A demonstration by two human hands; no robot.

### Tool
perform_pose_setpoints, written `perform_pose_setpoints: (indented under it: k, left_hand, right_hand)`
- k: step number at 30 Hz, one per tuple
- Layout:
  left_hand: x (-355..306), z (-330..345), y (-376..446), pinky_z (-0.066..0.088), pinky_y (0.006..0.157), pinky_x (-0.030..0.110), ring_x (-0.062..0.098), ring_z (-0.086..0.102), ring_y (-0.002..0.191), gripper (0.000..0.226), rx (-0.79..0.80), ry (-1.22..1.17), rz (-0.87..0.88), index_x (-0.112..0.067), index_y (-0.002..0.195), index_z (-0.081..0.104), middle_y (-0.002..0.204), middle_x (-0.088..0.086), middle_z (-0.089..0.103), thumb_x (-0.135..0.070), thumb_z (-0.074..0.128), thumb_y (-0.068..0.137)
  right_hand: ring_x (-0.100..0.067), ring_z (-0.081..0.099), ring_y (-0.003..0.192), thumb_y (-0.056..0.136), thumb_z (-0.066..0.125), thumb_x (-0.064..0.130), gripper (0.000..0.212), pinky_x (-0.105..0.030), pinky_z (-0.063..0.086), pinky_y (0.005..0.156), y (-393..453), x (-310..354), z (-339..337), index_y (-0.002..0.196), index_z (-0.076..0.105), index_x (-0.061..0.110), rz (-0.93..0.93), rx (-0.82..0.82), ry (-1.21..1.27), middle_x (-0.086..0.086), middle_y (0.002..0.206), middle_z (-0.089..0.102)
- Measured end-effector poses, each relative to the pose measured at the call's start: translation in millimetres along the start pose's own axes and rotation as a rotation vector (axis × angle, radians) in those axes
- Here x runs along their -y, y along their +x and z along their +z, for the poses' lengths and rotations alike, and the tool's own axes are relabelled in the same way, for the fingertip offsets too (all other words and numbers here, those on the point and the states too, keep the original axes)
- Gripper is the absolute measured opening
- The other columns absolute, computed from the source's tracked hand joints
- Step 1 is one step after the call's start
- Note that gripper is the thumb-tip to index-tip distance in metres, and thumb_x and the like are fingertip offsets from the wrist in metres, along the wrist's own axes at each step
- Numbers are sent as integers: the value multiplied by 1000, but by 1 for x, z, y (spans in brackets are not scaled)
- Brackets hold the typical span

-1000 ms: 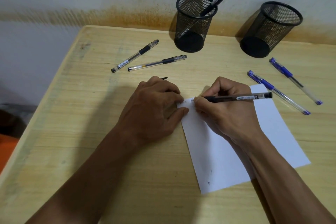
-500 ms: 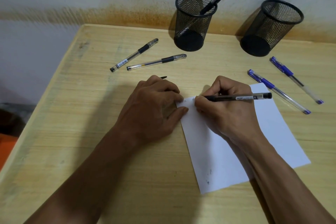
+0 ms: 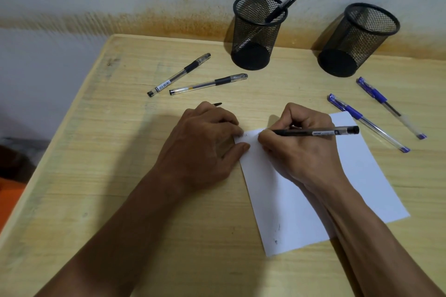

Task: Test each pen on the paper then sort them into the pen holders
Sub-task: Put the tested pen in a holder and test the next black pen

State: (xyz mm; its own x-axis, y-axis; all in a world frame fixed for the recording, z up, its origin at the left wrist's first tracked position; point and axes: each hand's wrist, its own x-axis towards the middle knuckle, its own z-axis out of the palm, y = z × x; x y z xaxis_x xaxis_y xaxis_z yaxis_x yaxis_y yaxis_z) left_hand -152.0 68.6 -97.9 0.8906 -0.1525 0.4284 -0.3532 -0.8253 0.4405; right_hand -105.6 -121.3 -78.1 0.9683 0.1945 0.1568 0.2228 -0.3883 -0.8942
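My right hand (image 3: pixel 299 149) grips a black pen (image 3: pixel 313 131) with its tip on the top left corner of the white paper (image 3: pixel 357 176), where faint marks show. My left hand (image 3: pixel 205 144) rests on the paper's left edge with fingers curled; a small black pen cap (image 3: pixel 217 104) pokes out beyond its knuckles. Two black-grip pens (image 3: pixel 179 75) (image 3: pixel 208 84) lie at the back left. Two blue pens (image 3: pixel 366 122) (image 3: pixel 391 107) lie to the right of the paper. The left mesh holder (image 3: pixel 255 31) holds one black pen (image 3: pixel 283 5); the right holder (image 3: pixel 359 38) looks empty.
The wooden table (image 3: pixel 120 176) stands against a stained wall, and both holders stand at its back edge. Its left edge drops off to the floor, where something orange (image 3: pixel 9 202) shows.
Both hands stay in place on the paper, the pen shifting only slightly at the top left corner. The loose pens and holders have not moved.
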Motion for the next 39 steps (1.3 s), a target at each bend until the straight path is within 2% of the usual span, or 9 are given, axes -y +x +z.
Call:
perform_pose_setpoints:
  k: [7, 13, 17, 20, 23, 27, 31, 35, 39]
  left_hand:
    - [-1, -1, 0, 49, 79, 45, 19, 59, 96, 27, -14, 9, 3, -15, 95, 76, 100, -4, 69, -38, 70, 82]
    - [-2, 0, -1, 50, 81, 43, 18, 59, 97, 29, -10, 12, -5, -16, 97, 76, 102, -4, 69, -40, 69, 82]
    - [-1, 0, -2, 50, 83, 43, 16, 59, 99, 30, 7, 21, -16, -16, 99, 76, 103, -4, 69, -41, 68, 83]
    - [-2, 0, -3, 51, 85, 44, 18, 61, 102, 30, -11, 33, -10, -15, 100, 75, 106, -2, 70, -39, 68, 83]
    - [-3, -2, -4, 47, 93, 47, 27, 61, 112, 31, -89, 124, 24, -11, 104, 74, 119, 6, 69, -35, 67, 85]
    - [1, -7, -1, 46, 96, 46, 28, 59, 117, 33, -169, 259, -203, -13, 114, 70, 126, 8, 66, -30, 65, 86]
    - [5, -10, 1, 43, 91, 34, 25, 58, 110, 25, -131, 223, -464, -19, 107, 70, 109, 0, 69, -35, 64, 89]
    - [2, -7, 2, 40, 100, 30, 22, 58, 118, 31, -178, 175, -499, -15, 109, 76, 121, 2, 70, -35, 63, 90]
    - [-7, -9, 2, 37, 89, 20, 22, 62, 108, 14, -237, 153, -479, -15, 98, 78, 110, 1, 74, -21, 70, 89]
  right_hand:
    - [-30, 61, 60, 73, 76, -1, 19, -45, 52, 55, -1, -1, 0, 63, 60, 3, 11, -7, 10, -12, 62, 66]
    - [-28, 58, 59, 72, 73, -2, 16, -41, 48, 52, -2, -1, -2, 65, 59, -1, 27, -15, 23, -13, 62, 64]
    - [-38, 63, 63, 74, 71, -8, 12, -44, 55, 56, 0, 1, -6, 70, 60, -5, 91, -42, 164, -19, 65, 67]
    - [-29, 61, 50, 79, 65, -17, 11, -41, 57, 57, 3, 2, -9, 75, 56, -13, 129, -79, 366, -23, 60, 65]
    - [-26, 62, 52, 81, 64, -16, 9, -45, 58, 60, 3, -1, -11, 78, 56, -12, 134, -80, 402, -17, 57, 65]
    - [-18, 65, 57, 84, 68, -6, 7, -29, 58, 64, -1, -1, -15, 82, 62, -9, 121, -72, 365, -12, 61, 69]
    - [-34, 69, 72, 90, 68, -2, 10, -30, 59, 69, -3, 3, -22, 88, 63, -10, 110, -33, 411, -23, 72, 71]
    - [-43, 70, 76, 90, 72, -3, 10, -43, 61, 73, -1, 1, -20, 87, 64, -8, 106, -28, 487, -25, 72, 70]
    - [-29, 77, 80, 86, 80, 7, 9, -41, 65, 78, 1, -5, -16, 88, 72, 5, 105, -23, 448, -11, 81, 78]
